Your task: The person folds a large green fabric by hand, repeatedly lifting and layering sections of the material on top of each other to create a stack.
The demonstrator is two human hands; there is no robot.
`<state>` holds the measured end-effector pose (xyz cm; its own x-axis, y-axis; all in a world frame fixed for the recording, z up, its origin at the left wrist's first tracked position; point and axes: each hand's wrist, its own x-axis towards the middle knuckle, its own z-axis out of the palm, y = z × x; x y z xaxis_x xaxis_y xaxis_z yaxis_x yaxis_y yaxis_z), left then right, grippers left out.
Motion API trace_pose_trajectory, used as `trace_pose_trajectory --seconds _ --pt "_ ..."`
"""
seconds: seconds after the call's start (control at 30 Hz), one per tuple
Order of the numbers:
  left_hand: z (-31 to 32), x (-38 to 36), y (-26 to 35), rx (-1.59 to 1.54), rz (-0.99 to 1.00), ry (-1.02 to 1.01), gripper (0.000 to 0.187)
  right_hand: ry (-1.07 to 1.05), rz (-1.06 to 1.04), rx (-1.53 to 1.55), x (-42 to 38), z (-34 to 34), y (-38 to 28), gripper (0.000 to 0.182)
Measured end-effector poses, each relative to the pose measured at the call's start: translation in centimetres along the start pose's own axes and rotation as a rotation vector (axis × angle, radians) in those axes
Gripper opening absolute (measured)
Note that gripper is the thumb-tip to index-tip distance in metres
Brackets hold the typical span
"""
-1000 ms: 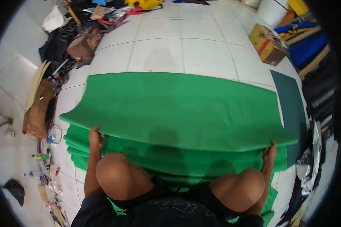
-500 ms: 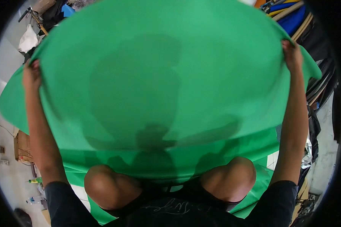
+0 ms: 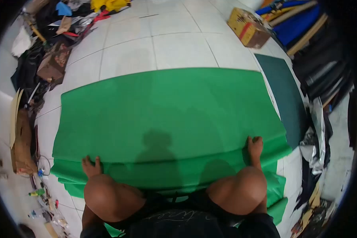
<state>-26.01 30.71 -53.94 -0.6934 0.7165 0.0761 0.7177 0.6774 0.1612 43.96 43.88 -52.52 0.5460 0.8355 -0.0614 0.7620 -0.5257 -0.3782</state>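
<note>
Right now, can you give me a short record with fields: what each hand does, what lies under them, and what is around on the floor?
left hand: flat on the near left edge of the top green sheet, no closed grip
right hand: flat on the near right edge of the same sheet
under the sheet: more green sheets, stacked, edges showing
floor: white tiles
right of stack: dark green mat
far right: cardboard box
left side: clutter pile

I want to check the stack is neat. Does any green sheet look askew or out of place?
Yes. Under the top green sheet, the lower green sheets stick out unevenly at the near right corner, in steps. The left hand and the right hand press on the top sheet's near edge.
</note>
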Motion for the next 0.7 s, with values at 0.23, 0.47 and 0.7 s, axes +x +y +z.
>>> trace_pose_trajectory --seconds 0.23,0.47,0.7 --pt "1.9 7.5 -5.9 -0.793 -0.665 -0.458 0.078 -0.216 0.524 0.794 3.3 0.2 1.6 0.058" --pt "3.2 8.7 -2.1 -0.366 -0.315 0.058 0.065 0.261 0.140 0.249 2.3 0.6 -0.9 0.043" --pt "5.0 11.4 -5.7 -0.784 -0.642 -0.417 0.041 -0.195 0.650 0.705 3.4 -0.4 -0.4 0.038"
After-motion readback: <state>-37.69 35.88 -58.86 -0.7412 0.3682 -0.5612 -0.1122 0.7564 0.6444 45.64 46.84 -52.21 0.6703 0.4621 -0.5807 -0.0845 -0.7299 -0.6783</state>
